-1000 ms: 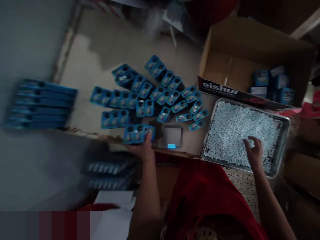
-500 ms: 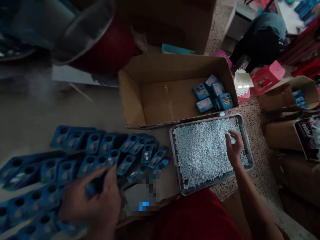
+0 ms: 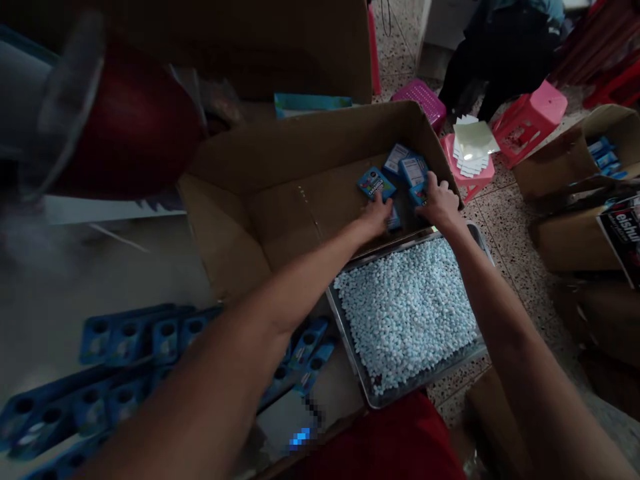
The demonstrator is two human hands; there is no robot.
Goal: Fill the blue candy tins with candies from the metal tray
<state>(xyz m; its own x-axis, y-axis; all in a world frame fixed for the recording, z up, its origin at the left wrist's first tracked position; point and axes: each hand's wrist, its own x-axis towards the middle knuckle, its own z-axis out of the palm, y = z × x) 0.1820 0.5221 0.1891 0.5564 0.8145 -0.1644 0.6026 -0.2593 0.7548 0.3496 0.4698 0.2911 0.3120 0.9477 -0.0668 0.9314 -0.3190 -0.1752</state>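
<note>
Both arms reach into an open cardboard box (image 3: 280, 227) that holds several small blue packs at its right end. My left hand (image 3: 376, 212) touches a blue pack (image 3: 376, 184) lying there, fingers partly bent; a pack beneath them is mostly covered. My right hand (image 3: 440, 202) has its fingers over another blue pack (image 3: 418, 194) by the box's right wall. Whether either hand grips a pack is unclear. In front of the box a clear tray (image 3: 361, 373) is heaped with small pale blue pellets (image 3: 410, 313).
Rows of blue packs with round holes (image 3: 125, 340) stand at the left, partly behind my left arm. A red container (image 3: 135, 120) is at the upper left. Pink stools (image 3: 537, 120), a seated person (image 3: 500, 53) and cardboard boxes (image 3: 565, 247) are at the right.
My left hand has moved from the rows of packs into the cardboard box. My right hand has left the pellets and reached into the box too. The view has shifted.
</note>
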